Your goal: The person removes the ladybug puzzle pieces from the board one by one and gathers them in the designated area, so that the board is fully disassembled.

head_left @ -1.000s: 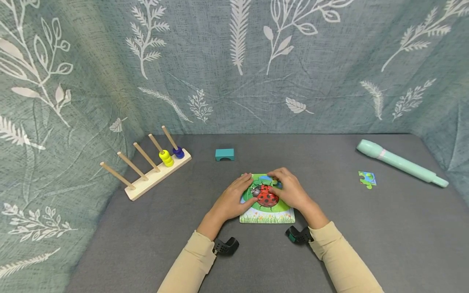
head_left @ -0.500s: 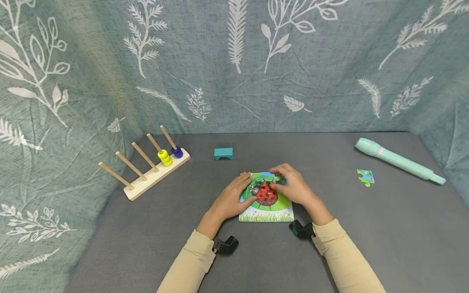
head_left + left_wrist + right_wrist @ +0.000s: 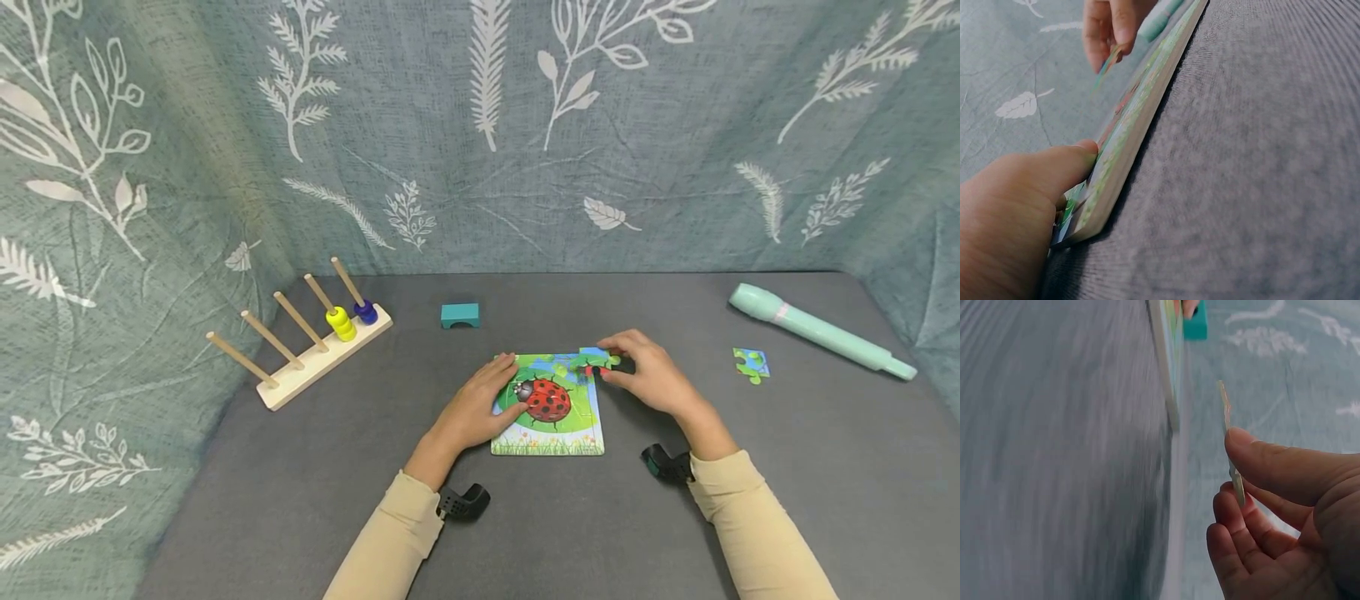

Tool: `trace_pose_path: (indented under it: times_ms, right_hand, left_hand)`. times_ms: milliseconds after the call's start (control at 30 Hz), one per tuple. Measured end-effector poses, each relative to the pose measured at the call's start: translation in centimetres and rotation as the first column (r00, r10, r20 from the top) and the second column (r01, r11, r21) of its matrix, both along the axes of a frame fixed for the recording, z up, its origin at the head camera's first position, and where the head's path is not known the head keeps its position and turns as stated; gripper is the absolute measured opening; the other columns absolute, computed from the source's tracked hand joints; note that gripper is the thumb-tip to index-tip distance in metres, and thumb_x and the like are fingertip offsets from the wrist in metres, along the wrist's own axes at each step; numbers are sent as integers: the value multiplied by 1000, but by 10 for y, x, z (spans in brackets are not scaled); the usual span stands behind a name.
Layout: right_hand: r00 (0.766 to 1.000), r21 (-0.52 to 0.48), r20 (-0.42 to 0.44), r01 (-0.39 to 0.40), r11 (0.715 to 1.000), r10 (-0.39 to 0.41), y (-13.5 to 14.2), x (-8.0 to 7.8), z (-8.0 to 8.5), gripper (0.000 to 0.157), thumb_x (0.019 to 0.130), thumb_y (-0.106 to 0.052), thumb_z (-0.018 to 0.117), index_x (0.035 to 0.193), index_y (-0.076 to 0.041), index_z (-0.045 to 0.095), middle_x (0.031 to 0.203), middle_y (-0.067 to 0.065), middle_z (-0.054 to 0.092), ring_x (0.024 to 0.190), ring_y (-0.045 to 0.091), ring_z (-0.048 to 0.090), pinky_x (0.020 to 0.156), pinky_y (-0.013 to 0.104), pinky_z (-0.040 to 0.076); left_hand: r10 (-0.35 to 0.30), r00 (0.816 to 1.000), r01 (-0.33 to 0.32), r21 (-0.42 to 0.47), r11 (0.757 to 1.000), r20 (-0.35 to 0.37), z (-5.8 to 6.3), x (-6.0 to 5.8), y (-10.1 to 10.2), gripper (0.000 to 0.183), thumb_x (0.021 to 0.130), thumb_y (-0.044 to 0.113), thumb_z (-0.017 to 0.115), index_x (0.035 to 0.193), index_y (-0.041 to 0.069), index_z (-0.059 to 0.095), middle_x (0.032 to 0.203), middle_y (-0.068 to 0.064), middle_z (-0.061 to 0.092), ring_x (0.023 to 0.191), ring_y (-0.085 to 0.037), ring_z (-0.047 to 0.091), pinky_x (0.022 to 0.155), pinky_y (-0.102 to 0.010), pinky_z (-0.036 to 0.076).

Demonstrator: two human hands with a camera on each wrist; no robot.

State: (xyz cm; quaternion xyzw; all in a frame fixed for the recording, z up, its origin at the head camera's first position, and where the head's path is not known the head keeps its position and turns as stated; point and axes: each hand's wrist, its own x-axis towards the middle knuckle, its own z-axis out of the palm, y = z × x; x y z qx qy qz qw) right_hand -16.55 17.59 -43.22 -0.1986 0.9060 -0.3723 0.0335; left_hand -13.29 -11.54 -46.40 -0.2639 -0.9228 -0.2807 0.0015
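Note:
A square ladybug puzzle board [image 3: 547, 443] lies on the grey table, its picture facing up. My left hand [image 3: 474, 408] rests over its left side, the thumb on the picture and the fingers stretched towards the top left corner. In the left wrist view the thumb [image 3: 1069, 164] touches the board's face. My right hand [image 3: 654, 375] pinches a blue, green and red puzzle piece [image 3: 592, 360] between thumb and fingers, raised over the board's top right corner. Seen edge-on in the right wrist view, that puzzle piece [image 3: 1225, 406] is thin and apart from the board.
Another puzzle piece [image 3: 752, 365] lies to the right. Behind it rests a mint-green tube-shaped object [image 3: 825, 333]. A teal arch block [image 3: 460, 316] stands behind the board. At the left is a wooden peg stand [image 3: 322, 362] with yellow and blue rings. A patterned curtain [image 3: 480, 208] hangs behind.
My right hand has lifted the puzzle piece and carried it right, from the ladybug's upper area to beyond the board's top right corner. The left hand has stayed in place.

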Motion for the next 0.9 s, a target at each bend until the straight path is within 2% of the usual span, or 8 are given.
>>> trace_pose_path:
  times_ms: [467, 567, 700, 767, 900]
  right_hand:
    - [998, 0, -12, 63, 998, -63, 66, 0, 2, 41, 85, -6, 69, 123, 3, 58, 119, 21, 54, 108, 38, 54, 92, 52, 44]
    - [997, 4, -32, 71, 997, -71, 77, -1, 1, 40, 86, -6, 69, 123, 5, 58, 118, 22, 54, 106, 37, 54, 91, 45, 43]
    - [995, 28, -62, 86, 996, -84, 89, -1, 0, 39, 86, -7, 68, 122, 6, 58, 117, 22, 55, 103, 35, 55, 86, 30, 42]
    - [994, 42, -67, 92, 995, -90, 94, 0, 0, 39, 86, -7, 68, 122, 6, 58, 117, 22, 55, 102, 34, 55, 84, 27, 41]
    - [993, 60, -53, 106, 993, -103, 104, -1, 0, 39, 87, -9, 67, 122, 6, 57, 118, 23, 54, 103, 37, 54, 85, 36, 42]
  left_hand:
    - [11, 1000, -11, 0, 1000, 16, 0, 0, 0, 64, 91, 35, 63, 142, 2, 43, 152, -12, 34, 143, -27, 28, 116, -45, 30]
    - [11, 1000, -11, 1, 1000, 12, -1, 0, 0, 64, 91, 35, 63, 142, 2, 43, 152, -12, 34, 143, -27, 28, 116, -45, 29]
    - [11, 1000, -11, -7, 1000, 10, 0, 0, 0, 64, 91, 36, 62, 142, 2, 43, 152, -12, 35, 143, -26, 28, 116, -44, 29]
    - [12, 1000, -11, -8, 1000, 10, 0, 0, 0, 64, 91, 36, 62, 142, 2, 43, 152, -12, 35, 143, -27, 28, 116, -44, 29]
    - [12, 1000, -11, -8, 1000, 16, 1, -1, 0, 63, 91, 36, 62, 142, 3, 43, 152, -11, 35, 143, -26, 28, 116, -44, 29]
